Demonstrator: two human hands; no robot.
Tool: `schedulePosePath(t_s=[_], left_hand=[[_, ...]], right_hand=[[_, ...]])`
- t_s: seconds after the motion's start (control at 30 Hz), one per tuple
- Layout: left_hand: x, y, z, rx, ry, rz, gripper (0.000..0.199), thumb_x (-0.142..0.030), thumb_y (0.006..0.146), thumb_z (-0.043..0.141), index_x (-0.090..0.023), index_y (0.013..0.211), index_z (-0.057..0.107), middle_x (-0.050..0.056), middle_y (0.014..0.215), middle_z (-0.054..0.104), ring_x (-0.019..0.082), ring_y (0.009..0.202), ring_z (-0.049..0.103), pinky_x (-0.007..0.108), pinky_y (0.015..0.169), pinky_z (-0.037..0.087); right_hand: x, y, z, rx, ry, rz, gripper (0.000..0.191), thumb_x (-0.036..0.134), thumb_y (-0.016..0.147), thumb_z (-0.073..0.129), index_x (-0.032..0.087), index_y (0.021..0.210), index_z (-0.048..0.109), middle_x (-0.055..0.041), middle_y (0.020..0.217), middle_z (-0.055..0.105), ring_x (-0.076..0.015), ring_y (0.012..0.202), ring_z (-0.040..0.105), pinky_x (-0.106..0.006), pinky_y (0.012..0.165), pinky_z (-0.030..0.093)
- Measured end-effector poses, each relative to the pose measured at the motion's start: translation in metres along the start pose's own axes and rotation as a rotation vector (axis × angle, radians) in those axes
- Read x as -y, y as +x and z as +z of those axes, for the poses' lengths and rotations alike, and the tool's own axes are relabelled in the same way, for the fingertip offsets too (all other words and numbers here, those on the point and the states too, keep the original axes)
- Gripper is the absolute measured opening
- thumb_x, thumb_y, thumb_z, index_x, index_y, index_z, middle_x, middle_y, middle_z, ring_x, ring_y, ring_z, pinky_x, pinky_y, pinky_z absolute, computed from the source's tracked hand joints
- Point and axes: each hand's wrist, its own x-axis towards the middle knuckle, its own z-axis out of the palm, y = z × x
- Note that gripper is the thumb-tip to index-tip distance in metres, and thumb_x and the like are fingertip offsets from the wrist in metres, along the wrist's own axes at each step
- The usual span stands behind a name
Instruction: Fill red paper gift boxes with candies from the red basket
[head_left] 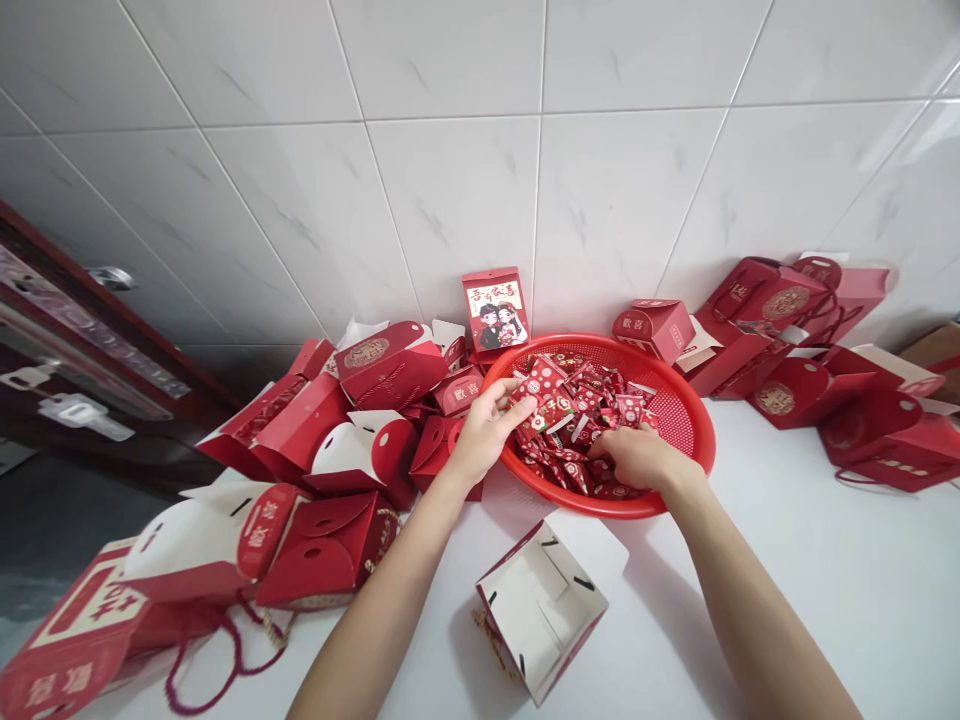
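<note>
A round red plastic basket (694, 430) holds a heap of small red wrapped packets (574, 470) with white patterns. My left hand (487, 425) is at its left side, thumb and fingers closed on red packets (534, 395). My right hand (637, 458) reaches into the heap from the right, fingers curled among the packets; what they grip is hidden. In front of the basket, between my forearms, stands an open gift box (544, 605), white inside and red outside, with dark slots in its flaps and a twisted cord on its left side.
Several red gift boxes (390, 365) crowd the left side, some with cord handles (240, 650). More red boxes and bags (780, 300) stand at the right along the tiled wall (450, 190). A box with a cartoon couple (496, 310) leans behind the basket. Keys (82, 412) hang from a door at far left.
</note>
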Motion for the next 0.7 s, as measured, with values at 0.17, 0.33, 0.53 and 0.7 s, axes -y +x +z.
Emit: schedulePosePath(t_s=[0.17,0.33,0.53,0.7], left_hand=[[-0.005,-0.001,0.001,-0.018,-0.097,-0.042,0.041,-0.040,0.067,0.090,-0.020,0.096,0.069,0.000,0.089,0.072,0.016,0.085,0.066,0.030,0.084,0.053],[-0.008,-0.001,0.002,-0.023,-0.142,-0.060,0.046,-0.041,0.063,0.092,-0.020,0.095,0.068,0.000,0.086,0.073,0.018,0.085,0.069,0.033,0.085,0.054],[-0.007,-0.001,0.002,-0.019,-0.142,-0.058,0.044,-0.039,0.063,0.092,-0.020,0.094,0.068,0.000,0.087,0.073,0.018,0.085,0.069,0.033,0.084,0.054],[-0.008,0.000,0.002,-0.021,-0.152,-0.058,0.043,-0.039,0.062,0.093,-0.019,0.092,0.069,-0.001,0.086,0.073,0.014,0.080,0.067,0.028,0.080,0.053]], right_hand=[[0.001,0.001,-0.001,0.031,-0.003,-0.054,0.041,-0.002,0.074,0.056,0.021,0.102,0.077,-0.0113,0.101,0.078,-0.0312,0.106,0.070,-0.047,0.103,0.039],[0.002,0.000,-0.002,0.043,0.033,-0.066,0.023,0.005,0.075,0.063,0.020,0.084,0.079,-0.0103,0.086,0.077,-0.0319,0.101,0.070,-0.041,0.093,0.045],[-0.006,0.003,0.006,0.061,0.147,-0.105,0.026,0.002,0.074,0.061,0.018,0.081,0.080,-0.0103,0.088,0.078,-0.0250,0.082,0.072,-0.028,0.065,0.046],[-0.008,0.005,0.002,0.011,0.269,-0.252,0.021,0.005,0.080,0.059,0.018,0.082,0.076,-0.0062,0.089,0.077,-0.0214,0.084,0.071,-0.027,0.073,0.049]])
